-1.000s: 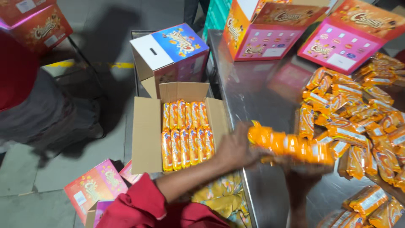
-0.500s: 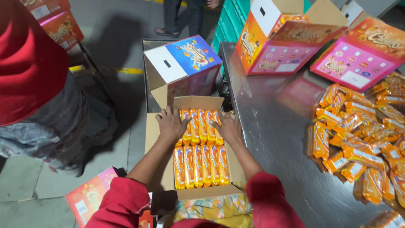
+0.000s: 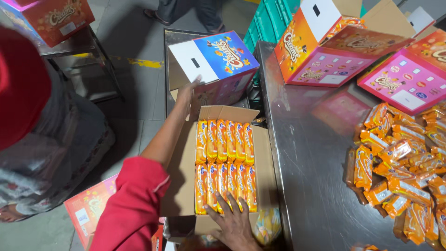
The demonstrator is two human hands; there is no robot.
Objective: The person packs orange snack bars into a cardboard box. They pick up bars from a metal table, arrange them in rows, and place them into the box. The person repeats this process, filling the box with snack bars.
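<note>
Well, biggest first: a shiny metal desk [image 3: 316, 186] on the right, with orange and pink cartons [image 3: 334, 51] at its far end. Beside the desk, down lower, an open brown box [image 3: 183, 186], flaps up. Behind that box, touching its back flap, a blue and white carton [image 3: 223, 56]. Inside the brown box, two neat rows of orange packets [image 3: 225, 162], side by side. More loose packets [image 3: 404, 162] in a heap on the desk, well apart from the box. Left hand [image 3: 188, 93] up at the carton's white side, fingers stretched out and loose, gripping nothing. Right hand [image 3: 234, 223] flat on the near row, fingers [image 3: 218, 214] spread wide, not clenched. Probably best to press softly here, push the rows snug and flat, and hold the carton straight without knocking the flap.
</note>
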